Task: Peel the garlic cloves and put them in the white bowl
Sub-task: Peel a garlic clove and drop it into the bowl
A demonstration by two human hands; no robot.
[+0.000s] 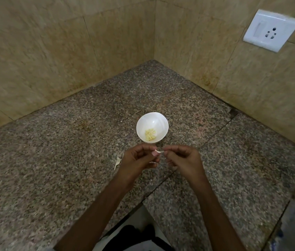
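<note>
skin scrap (117, 163) lies on the tabletop (52, 160) beside the left hand (139, 158), which pinches one end of a clove (158, 151); the right hand (182, 158) pinches the other, the clove lying crosswise between them. bowl (154, 120) waits just beyond, equally near both.

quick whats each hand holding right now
Left hand: pinching one end of the garlic clove.
Right hand: pinching the other end of it.

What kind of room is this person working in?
Probably a home kitchen corner: a speckled granite countertop meets beige tiled walls, a white switch-and-socket plate sits on the right wall, and a white bowl holds peeled garlic cloves.
</note>
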